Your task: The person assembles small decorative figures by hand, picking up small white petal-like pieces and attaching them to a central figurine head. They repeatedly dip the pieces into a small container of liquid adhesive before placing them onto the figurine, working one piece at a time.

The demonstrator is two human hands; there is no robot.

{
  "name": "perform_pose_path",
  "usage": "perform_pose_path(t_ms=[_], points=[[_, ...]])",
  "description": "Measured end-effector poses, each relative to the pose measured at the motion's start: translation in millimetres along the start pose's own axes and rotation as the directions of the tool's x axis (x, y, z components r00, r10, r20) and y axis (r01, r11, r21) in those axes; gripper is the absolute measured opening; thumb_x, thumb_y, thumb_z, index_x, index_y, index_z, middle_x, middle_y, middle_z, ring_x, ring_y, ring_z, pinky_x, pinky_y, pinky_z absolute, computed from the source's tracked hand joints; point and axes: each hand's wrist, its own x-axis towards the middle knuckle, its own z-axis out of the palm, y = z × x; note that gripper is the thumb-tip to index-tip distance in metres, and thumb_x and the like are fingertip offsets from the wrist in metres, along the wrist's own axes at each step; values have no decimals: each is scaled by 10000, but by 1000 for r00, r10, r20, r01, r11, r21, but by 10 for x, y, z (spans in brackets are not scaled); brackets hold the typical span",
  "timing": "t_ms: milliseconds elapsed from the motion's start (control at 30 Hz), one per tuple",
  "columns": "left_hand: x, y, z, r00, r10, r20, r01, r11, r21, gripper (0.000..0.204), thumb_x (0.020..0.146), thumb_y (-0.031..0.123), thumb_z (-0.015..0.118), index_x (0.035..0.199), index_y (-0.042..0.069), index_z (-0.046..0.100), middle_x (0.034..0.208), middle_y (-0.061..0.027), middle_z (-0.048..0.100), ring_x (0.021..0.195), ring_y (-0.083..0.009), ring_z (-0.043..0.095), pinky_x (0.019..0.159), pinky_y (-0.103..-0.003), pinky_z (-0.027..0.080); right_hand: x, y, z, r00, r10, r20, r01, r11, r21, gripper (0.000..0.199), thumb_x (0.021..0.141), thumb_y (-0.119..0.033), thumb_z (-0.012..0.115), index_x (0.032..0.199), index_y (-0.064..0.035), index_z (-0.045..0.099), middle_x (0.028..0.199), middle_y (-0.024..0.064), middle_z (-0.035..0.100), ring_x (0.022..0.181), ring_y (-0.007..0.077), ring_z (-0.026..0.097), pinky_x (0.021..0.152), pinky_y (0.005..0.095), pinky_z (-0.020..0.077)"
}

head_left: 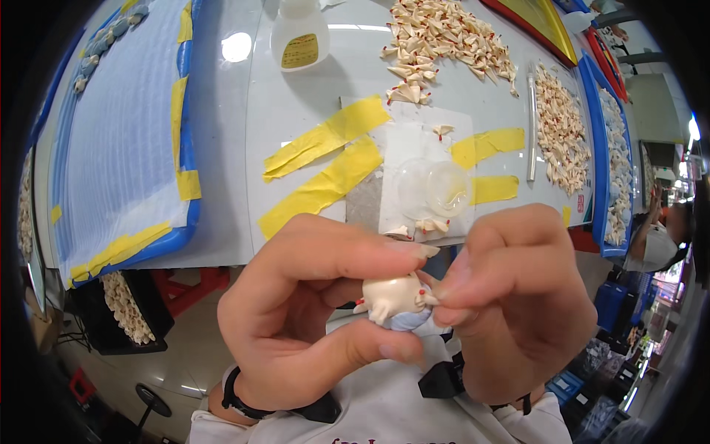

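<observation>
My left hand (288, 318) grips a small rounded figurine (392, 294), cream on top with a pale blue part below, between thumb and fingers. A red tip shows on the figurine's left side. My right hand (525, 292) pinches thumb and forefinger at its right side, against a small cream piece (426, 298) with a red tip. Whether this piece is fixed to the figurine I cannot tell. Just beyond my fingers, a loose red-tipped cream piece (433, 225) lies near a clear round plastic dish (409, 185).
Yellow tape strips (325, 140) cross the table. Beyond them stand a white bottle (299, 37) and a heap of red-tipped pieces (451, 37). A second heap (562, 133) lies right, beside a blue tray (603, 159) of figurines. A cloth-lined blue tray (194, 148) is at left.
</observation>
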Motion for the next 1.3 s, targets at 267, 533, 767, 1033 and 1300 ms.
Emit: perform_pose_path(t_ms=[267, 533, 767, 1033, 1300], points=[[-101, -78, -131, 999, 39, 7, -40, 997, 66, 465, 701, 267, 756, 984, -19, 524, 882, -119, 568, 736, -141, 557, 681, -238, 452, -22, -5, 21, 992, -117, 52, 125, 977, -175, 145, 711, -47, 689, 812, -58, 586, 771, 81, 517, 669, 146, 497, 595, 233, 407], [112, 38, -44, 814, 416, 406, -580, 544, 606, 425, 693, 179, 739, 1016, 9, 521, 952, -163, 560, 809, -242, 539, 681, -310, 444, -93, -52, -116, 951, 259, 169, -307, 866, 396, 535, 719, -80, 713, 1144, 11, 400, 1024, 107, 503, 878, 158, 521, 753, 255, 418], [-19, 320, -59, 882, 355, 310, -412, 260, 873, 477, 762, 246, 674, 1101, -18, 468, 1118, -206, 478, 1016, -309, 482, 848, -384, 397, 121, 37, -1299, 852, 322, -413, -436, 872, -221, 255, 763, -51, 539, 1009, 16, 540, 918, 52, 568, 768, 95, 511, 696, 211, 403], [41, 564, -332, 909, 315, 273, -371, 312, 875, 304, 819, 80, 531, 1098, -22, 469, 1169, -208, 443, 1041, -275, 465, 850, -371, 398, -58, 678, -2413, 928, 280, -246, -343, 384, -857, 258, 722, -36, 510, 974, -36, 565, 997, 127, 544, 917, 279, 524, 841, 304, 401], [97, 1031, -983, 960, 194, 202, -220, 77, 972, 195, 838, 40, 477, 1022, -11, 515, 1196, -177, 441, 1025, -238, 479, 900, -348, 376, 301, 486, -1772, 934, 316, -165, -336, 622, -708, 273, 709, -25, 561, 981, -17, 571, 973, 68, 582, 877, 145, 545, 750, 251, 429]])
